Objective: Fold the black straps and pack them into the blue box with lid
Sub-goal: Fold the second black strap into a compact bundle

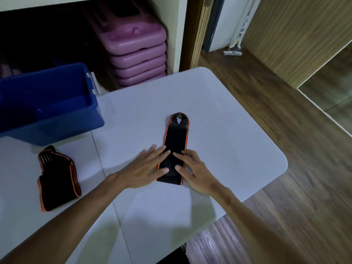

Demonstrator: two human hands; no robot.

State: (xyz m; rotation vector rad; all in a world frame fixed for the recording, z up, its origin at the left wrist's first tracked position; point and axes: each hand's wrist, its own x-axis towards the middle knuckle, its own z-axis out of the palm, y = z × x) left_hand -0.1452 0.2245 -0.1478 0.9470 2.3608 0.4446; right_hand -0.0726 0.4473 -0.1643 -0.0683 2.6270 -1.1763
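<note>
A black strap with orange edging (175, 139) lies lengthwise on the white table (228, 134), its looped end pointing away from me. My left hand (146, 168) rests flat on the strap's near left side, fingers spread. My right hand (192, 170) presses flat on its near right side. Neither hand grips it. A second black strap (57, 180) lies folded at the left of the table. The blue box (47, 103) stands open at the back left, with no lid on it.
A stack of purple plastic stools (137, 54) sits in the dark shelf space behind the table. Beyond the table's right edge is wooden floor (285, 130). A white mop head (233, 51) leans by the doorway.
</note>
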